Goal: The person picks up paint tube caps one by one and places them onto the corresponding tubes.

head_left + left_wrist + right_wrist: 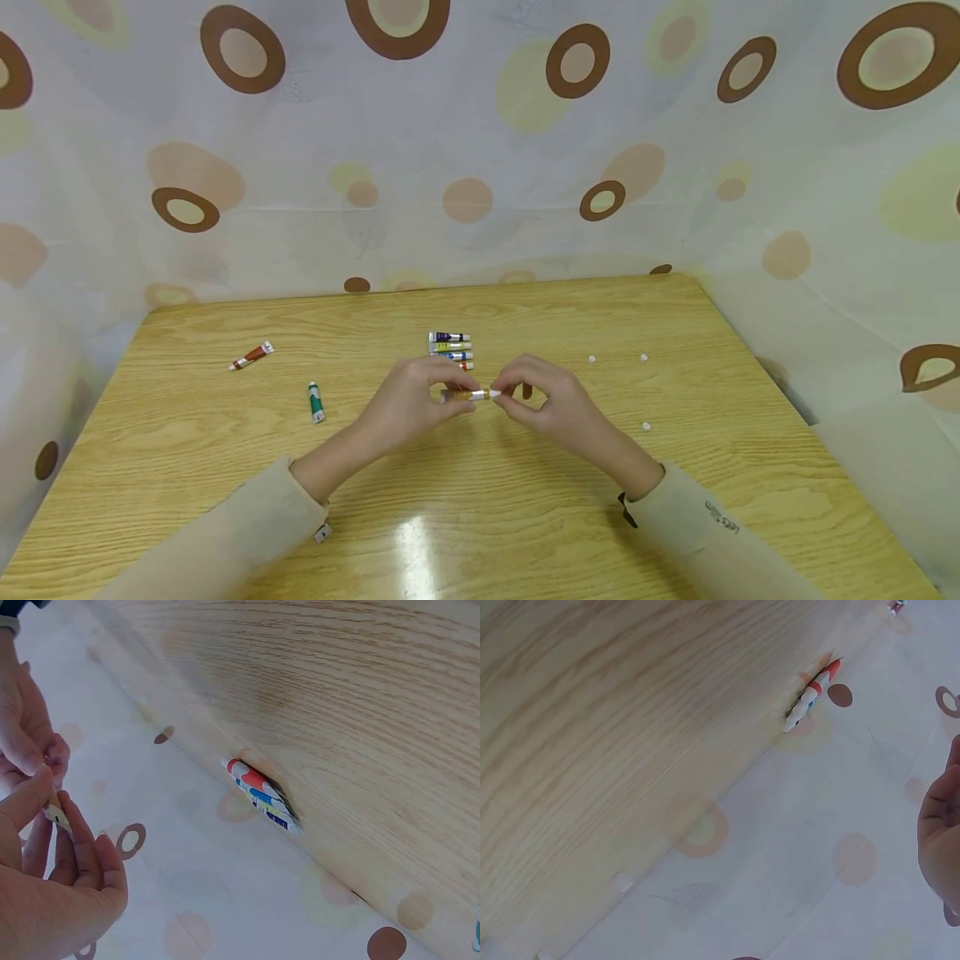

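Held above the wooden table [525, 517], just in front of the row of paint tubes [450, 350]: a small ochre paint tube [467, 395], lying level between both hands. Pinched at its flat end by the left hand [408, 404], fingers curled round the body. Pinched at its white cap [494, 393] by the right hand [547, 404], thumb and forefinger closed on the cap end, the other fingers curled under. Seen again in the left wrist view as a short pale tube end [56, 814] gripped by the left hand [52, 885], with the right hand's fingertips [30, 761] pressed close against it.

Behind the hands, touching side by side in the row: a dark blue tube farthest, then yellow, blue, and red nearest. Printed labels there too small to read. Same row edge-on in the right wrist view [810, 697].

Left of the row, well apart: a green paint tube [316, 402] and, farther left, a red-brown paint tube [252, 356]. Right of the row: three loose white caps [646, 426], lying apart from one another.

Beige sleeves on both arms; small dark writing on the right sleeve [722, 518], not legible. Behind and around the table, a pale curtain [480, 150] printed with brown rings and spots.
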Demonstrator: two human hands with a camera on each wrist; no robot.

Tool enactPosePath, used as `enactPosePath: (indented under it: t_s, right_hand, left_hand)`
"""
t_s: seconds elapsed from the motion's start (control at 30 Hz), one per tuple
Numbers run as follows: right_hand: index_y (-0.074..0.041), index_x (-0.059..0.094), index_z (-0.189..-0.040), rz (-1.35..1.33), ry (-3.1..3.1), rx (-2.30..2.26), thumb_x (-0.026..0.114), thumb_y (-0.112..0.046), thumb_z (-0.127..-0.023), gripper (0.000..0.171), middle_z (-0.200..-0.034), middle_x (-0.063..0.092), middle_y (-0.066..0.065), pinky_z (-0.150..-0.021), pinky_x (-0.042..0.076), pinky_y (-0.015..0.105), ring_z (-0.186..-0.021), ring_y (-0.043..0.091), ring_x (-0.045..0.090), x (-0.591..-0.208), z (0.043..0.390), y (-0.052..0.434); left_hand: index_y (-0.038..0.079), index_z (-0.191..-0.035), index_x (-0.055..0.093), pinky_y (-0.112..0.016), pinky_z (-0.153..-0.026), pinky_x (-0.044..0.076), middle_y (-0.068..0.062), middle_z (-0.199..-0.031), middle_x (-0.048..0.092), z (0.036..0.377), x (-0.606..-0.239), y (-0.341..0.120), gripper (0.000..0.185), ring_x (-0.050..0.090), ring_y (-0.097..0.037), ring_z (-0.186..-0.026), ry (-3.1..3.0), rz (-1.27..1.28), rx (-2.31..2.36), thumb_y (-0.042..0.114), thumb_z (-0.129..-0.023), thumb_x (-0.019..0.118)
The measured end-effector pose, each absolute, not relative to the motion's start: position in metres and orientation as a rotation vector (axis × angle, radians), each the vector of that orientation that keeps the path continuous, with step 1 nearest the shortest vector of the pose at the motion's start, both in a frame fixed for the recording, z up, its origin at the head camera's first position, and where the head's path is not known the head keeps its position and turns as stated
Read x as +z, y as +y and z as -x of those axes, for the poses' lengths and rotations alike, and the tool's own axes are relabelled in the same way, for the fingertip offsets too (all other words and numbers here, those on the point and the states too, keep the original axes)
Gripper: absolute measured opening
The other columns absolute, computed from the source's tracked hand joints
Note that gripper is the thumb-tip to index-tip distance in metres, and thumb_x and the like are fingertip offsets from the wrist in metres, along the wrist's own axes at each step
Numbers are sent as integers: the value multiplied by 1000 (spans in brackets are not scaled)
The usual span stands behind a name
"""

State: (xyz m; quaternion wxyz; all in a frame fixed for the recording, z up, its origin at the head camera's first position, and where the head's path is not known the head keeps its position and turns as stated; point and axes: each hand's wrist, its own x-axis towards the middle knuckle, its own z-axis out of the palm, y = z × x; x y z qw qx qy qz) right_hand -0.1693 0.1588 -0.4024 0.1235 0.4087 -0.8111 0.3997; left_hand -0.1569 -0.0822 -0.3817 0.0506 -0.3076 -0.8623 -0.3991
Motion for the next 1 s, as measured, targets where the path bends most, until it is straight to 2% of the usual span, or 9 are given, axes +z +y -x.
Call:
enactPosePath:
  t_s: [0.17, 0.33, 0.53, 0.63, 0.8, 1.0]
  right_hand:
    - [-11, 73, -98, -1176, -2403, 1157, 71, -10, -97, 2, -94, 72, -1, -69, 53, 22, -83, 6, 62, -400, 168, 159]
    - [-11, 74, -99, -1173, -2431, 1142, 72, -11, -97, 3, -95, 72, -1, -69, 53, 23, -83, 6, 62, -400, 167, 159]
    - [-8, 72, -108, -1193, -2424, 1134, 79, -4, -89, 21, -99, 71, 2, -69, 54, 25, -87, 13, 66, -401, 168, 160]
    - [-8, 70, -112, -1199, -2402, 1128, 79, -2, -88, 26, -101, 71, 3, -70, 54, 25, -87, 14, 67, -402, 168, 161]
    - [-8, 69, -112, -1218, -2361, 1112, 79, 1, -87, 28, -101, 70, 3, -70, 54, 24, -86, 13, 66, -403, 169, 161]
    - [-10, 70, -106, -1236, -2332, 1116, 79, 3, -86, 25, -99, 70, 1, -68, 55, 26, -85, 12, 65, -403, 169, 161]
  left_hand:
    - [9, -101, 80, -20, -77, 58, -2, -99, 78, 157, -381, -82, 15, 69, -10, -84, -2607, 962, -1212, 10, -86, 84]
    - [9, -101, 80, -22, -76, 59, -2, -100, 78, 156, -380, -83, 16, 68, -10, -84, -2606, 976, -1203, 11, -86, 84]
    - [10, -101, 80, -31, -76, 62, -3, -100, 78, 155, -380, -85, 17, 68, -10, -83, -2620, 950, -1211, 10, -85, 84]
    - [10, -101, 80, -28, -75, 61, -2, -99, 78, 155, -380, -85, 17, 68, -9, -83, -2624, 936, -1218, 10, -85, 84]
    - [11, -100, 80, -20, -73, 57, -2, -97, 77, 155, -380, -86, 16, 67, -9, -83, -2621, 929, -1221, 9, -85, 84]
    - [11, -101, 80, -26, -75, 60, -1, -98, 78, 155, -379, -87, 17, 68, -10, -84, -2617, 941, -1221, 11, -85, 84]
